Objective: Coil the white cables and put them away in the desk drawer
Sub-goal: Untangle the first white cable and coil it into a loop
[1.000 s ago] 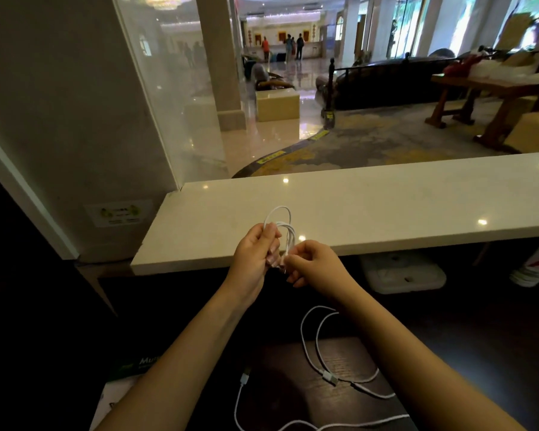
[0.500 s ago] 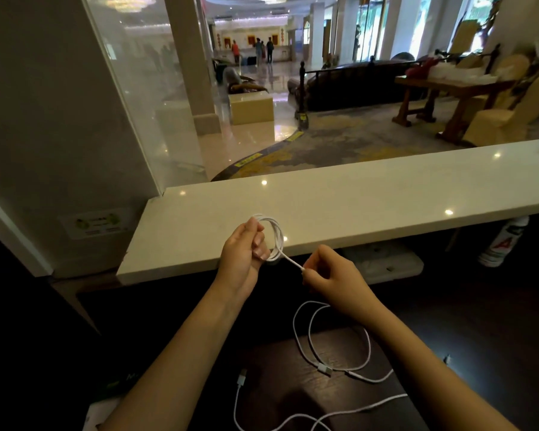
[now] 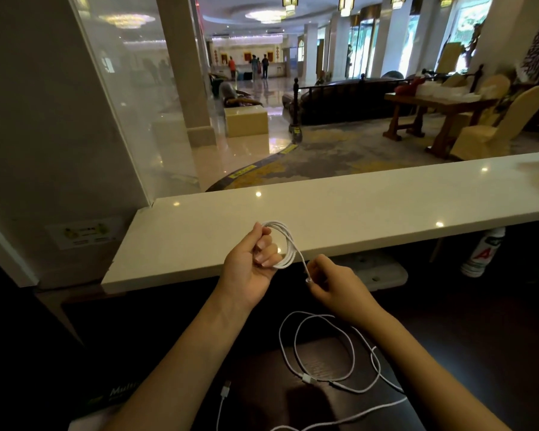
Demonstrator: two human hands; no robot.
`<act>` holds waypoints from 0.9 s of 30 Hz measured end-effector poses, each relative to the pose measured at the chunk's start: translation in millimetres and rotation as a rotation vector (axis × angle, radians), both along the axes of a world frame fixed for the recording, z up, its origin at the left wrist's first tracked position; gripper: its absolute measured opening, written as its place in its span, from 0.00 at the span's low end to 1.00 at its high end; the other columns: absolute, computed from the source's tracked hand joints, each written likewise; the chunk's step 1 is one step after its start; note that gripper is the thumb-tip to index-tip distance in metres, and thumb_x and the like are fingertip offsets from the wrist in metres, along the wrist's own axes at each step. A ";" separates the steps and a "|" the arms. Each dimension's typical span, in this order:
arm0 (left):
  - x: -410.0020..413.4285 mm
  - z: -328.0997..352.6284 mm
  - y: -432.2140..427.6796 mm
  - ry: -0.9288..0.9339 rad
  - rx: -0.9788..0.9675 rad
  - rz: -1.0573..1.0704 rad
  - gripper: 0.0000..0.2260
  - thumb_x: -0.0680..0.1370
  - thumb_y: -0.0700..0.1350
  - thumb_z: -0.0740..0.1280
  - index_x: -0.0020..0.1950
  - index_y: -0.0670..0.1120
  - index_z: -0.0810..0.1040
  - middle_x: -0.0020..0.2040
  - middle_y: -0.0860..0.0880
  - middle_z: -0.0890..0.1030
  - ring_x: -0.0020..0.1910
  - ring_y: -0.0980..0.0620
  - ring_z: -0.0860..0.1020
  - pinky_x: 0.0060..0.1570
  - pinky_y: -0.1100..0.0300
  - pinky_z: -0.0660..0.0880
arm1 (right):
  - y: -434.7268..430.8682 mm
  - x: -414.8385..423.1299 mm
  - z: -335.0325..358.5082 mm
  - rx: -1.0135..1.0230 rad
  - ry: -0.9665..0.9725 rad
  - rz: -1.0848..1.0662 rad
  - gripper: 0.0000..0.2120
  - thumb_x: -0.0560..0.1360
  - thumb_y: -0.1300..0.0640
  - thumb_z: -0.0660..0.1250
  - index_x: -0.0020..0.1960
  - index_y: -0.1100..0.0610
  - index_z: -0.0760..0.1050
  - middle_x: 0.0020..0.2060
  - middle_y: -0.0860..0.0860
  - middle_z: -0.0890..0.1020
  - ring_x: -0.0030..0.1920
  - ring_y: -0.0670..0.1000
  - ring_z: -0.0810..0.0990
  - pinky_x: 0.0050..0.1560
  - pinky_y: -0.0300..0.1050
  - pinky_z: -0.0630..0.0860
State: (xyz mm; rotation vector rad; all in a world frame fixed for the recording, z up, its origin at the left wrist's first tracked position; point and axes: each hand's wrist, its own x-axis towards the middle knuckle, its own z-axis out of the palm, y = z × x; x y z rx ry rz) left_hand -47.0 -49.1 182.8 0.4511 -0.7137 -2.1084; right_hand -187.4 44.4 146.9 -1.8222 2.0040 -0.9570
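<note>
White cable coil [image 3: 283,244] gripped in curled left hand [image 3: 249,265] so loops hold; right hand [image 3: 335,286] pinches its tail end [image 3: 308,279] taut.

A person's left hand [image 3: 249,266] is gripping a small coil of white cable [image 3: 286,244] in front of a pale stone counter [image 3: 371,213], while the right hand [image 3: 335,286] is pinching the cable's free end just beside it; more white cables [image 3: 352,353] are lying in loose loops on the dark desk [image 3: 455,325] beneath the forearms, with a lobby [image 3: 246,144] lying beyond
</note>
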 end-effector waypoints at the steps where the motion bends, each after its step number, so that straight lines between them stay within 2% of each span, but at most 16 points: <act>1: 0.0 0.9 2.4 -0.024 -0.031 0.004 0.14 0.81 0.44 0.55 0.39 0.41 0.72 0.22 0.52 0.66 0.17 0.59 0.61 0.19 0.68 0.59 | -1.3 1.6 3.5 0.005 -0.017 0.034 0.06 0.74 0.56 0.64 0.51 0.55 0.73 0.42 0.50 0.81 0.43 0.50 0.80 0.46 0.53 0.78; 4: 3.1 3.9 6.9 -0.073 -0.101 0.026 0.12 0.81 0.43 0.55 0.42 0.40 0.73 0.22 0.52 0.66 0.17 0.60 0.61 0.18 0.69 0.59 | -1.7 9.0 17.3 -0.029 -0.150 0.137 0.08 0.76 0.55 0.64 0.54 0.53 0.77 0.45 0.49 0.83 0.44 0.47 0.81 0.48 0.45 0.79; 9: 11.6 6.6 14.0 -0.019 -0.036 -0.016 0.13 0.81 0.45 0.54 0.42 0.39 0.73 0.23 0.52 0.66 0.18 0.59 0.62 0.19 0.69 0.61 | -8.7 9.1 30.8 -0.042 -0.035 0.051 0.12 0.76 0.51 0.64 0.45 0.59 0.81 0.40 0.55 0.79 0.40 0.50 0.76 0.44 0.44 0.72; 12: 11.8 9.6 18.7 0.000 -0.004 -0.007 0.12 0.80 0.46 0.56 0.43 0.41 0.73 0.26 0.51 0.68 0.21 0.59 0.66 0.21 0.68 0.65 | -11.9 12.7 34.4 -0.021 -0.236 0.029 0.13 0.75 0.52 0.65 0.40 0.61 0.80 0.32 0.53 0.82 0.32 0.44 0.78 0.36 0.36 0.73; 14: 10.2 9.0 20.3 -0.082 -0.037 0.070 0.12 0.80 0.47 0.56 0.44 0.42 0.73 0.29 0.49 0.68 0.26 0.57 0.69 0.28 0.66 0.71 | -10.9 17.7 37.4 0.007 -0.456 0.066 0.14 0.76 0.54 0.64 0.43 0.64 0.80 0.32 0.57 0.83 0.31 0.47 0.81 0.37 0.35 0.77; 16: 9.5 5.5 22.4 -0.288 -0.175 0.188 0.14 0.81 0.48 0.56 0.43 0.43 0.75 0.34 0.48 0.69 0.32 0.55 0.70 0.38 0.61 0.73 | -8.5 19.8 39.8 -0.010 -0.604 0.091 0.14 0.77 0.55 0.62 0.47 0.66 0.79 0.34 0.59 0.83 0.32 0.47 0.81 0.37 0.36 0.79; 18: 9.7 3.2 26.7 -0.543 -0.374 0.273 0.15 0.81 0.50 0.54 0.42 0.46 0.76 0.38 0.48 0.71 0.37 0.53 0.72 0.44 0.59 0.72 | -5.9 18.9 41.2 -0.034 -0.635 0.102 0.13 0.77 0.56 0.62 0.48 0.65 0.79 0.34 0.58 0.83 0.33 0.46 0.81 0.38 0.35 0.78; 20: 9.5 1.4 30.1 -0.684 -0.490 0.307 0.14 0.81 0.50 0.54 0.43 0.48 0.76 0.41 0.48 0.75 0.42 0.51 0.75 0.47 0.57 0.73 | -3.2 16.8 42.6 -0.011 -0.638 0.133 0.10 0.77 0.58 0.62 0.50 0.62 0.80 0.34 0.55 0.83 0.33 0.45 0.80 0.38 0.34 0.77; 23: 8.7 -2.6 27.2 -0.761 -0.604 0.377 0.13 0.81 0.51 0.55 0.43 0.51 0.77 0.50 0.45 0.79 0.53 0.48 0.77 0.55 0.53 0.73 | -1.4 14.3 44.5 0.045 -0.680 0.185 0.10 0.77 0.63 0.59 0.50 0.59 0.79 0.35 0.53 0.82 0.33 0.42 0.79 0.38 0.32 0.76; 25: 6.5 -4.4 25.0 -0.789 -0.639 0.412 0.13 0.80 0.52 0.56 0.44 0.53 0.78 0.53 0.45 0.79 0.55 0.50 0.76 0.57 0.56 0.72 | -1.6 13.4 45.1 0.042 -0.693 0.194 0.09 0.77 0.60 0.60 0.50 0.59 0.78 0.34 0.52 0.82 0.33 0.41 0.79 0.38 0.32 0.76; 27: 3.4 -5.1 25.1 -0.780 -0.639 0.402 0.12 0.80 0.52 0.56 0.46 0.53 0.78 0.52 0.48 0.78 0.55 0.51 0.76 0.58 0.56 0.73 | -2.8 13.8 43.6 0.000 -0.651 0.165 0.10 0.76 0.56 0.64 0.51 0.61 0.77 0.34 0.51 0.81 0.33 0.42 0.79 0.38 0.34 0.76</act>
